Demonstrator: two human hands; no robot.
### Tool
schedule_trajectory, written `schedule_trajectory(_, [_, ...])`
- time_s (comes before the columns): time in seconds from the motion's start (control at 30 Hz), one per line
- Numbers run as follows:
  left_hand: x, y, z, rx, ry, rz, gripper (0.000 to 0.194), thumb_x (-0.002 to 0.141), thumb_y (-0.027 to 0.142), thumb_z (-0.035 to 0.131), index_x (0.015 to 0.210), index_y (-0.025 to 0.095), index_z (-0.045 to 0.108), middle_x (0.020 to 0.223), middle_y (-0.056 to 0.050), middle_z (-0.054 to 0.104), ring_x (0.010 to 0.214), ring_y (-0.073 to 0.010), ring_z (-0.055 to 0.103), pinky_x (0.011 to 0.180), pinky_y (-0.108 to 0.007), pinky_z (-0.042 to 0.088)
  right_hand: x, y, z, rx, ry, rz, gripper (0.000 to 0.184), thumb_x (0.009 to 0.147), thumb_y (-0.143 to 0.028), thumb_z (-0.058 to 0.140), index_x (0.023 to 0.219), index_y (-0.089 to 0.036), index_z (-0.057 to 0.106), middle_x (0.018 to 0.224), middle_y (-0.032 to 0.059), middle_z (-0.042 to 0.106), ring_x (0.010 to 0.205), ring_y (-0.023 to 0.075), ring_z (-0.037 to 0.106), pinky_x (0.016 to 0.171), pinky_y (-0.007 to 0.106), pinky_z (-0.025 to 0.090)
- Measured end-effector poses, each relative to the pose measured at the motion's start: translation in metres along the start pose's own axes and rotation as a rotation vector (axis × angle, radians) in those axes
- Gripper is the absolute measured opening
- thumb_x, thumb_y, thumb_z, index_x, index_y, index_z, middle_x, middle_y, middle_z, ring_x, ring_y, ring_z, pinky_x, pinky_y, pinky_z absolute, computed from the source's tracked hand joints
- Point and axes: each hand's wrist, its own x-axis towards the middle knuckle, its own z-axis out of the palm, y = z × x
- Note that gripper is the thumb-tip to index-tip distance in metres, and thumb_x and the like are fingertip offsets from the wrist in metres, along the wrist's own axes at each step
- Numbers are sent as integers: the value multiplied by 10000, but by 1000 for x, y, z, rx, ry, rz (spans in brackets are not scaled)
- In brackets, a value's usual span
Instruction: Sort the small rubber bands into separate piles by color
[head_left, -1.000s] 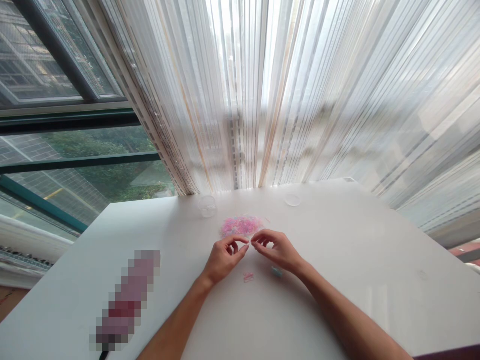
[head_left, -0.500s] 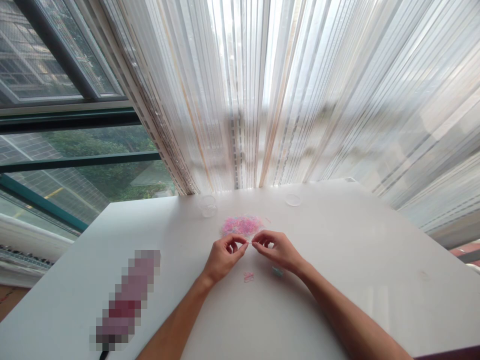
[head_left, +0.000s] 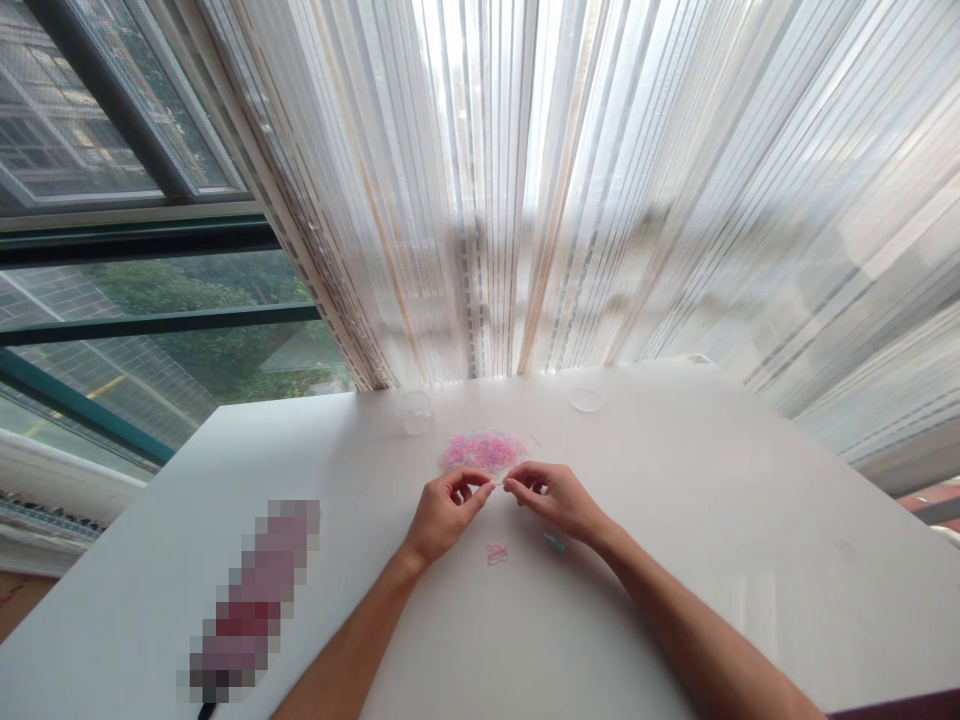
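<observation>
My left hand [head_left: 451, 510] and my right hand [head_left: 553, 498] meet over the white table, thumb and fingertips pinched on each side. Between the two pinches a tiny pale pink elastic band [head_left: 499, 485] spans the gap. Just beyond my fingers lies a loose heap of small pink, lilac and pale blue elastic bands [head_left: 484, 450]. Closer to me rests a small group of pink bands [head_left: 496, 553]. A little cluster of teal bands [head_left: 555, 542] sits beneath my right wrist, partly covered by it.
At the table's back edge stands a clear round container [head_left: 415, 412]; a clear round lid [head_left: 586, 400] lies farther right. A blurred-out purplish object [head_left: 255, 595] is on the left of the white table [head_left: 750, 480]. Striped curtains [head_left: 510, 200] hang behind, beside a window.
Both hands keep nearly the same place and pinch. The fingertips have shifted only very slightly around the band.
</observation>
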Motion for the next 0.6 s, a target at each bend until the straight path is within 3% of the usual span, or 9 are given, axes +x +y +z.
schedule_trajectory(0.3, [0,-2,-1,35,-8,11,280,808,446,688,869,179,745,772,-34,718,556,-116,508,518,-218,424,-1,3,0,-16,-35,-21,188,881,-294,584,832,-183,726,682,6,693,587,129,574,568,234,455])
schedule_trajectory(0.6, [-5,1,-6,393,-189,152,150,841,275,623,910,262,755,774,8,741,569,-133,538,608,-248,435,-3,6,-3,-217,-127,-101,122,836,-166,621,832,-198,738,788,18,663,639,129,581,613,237,458])
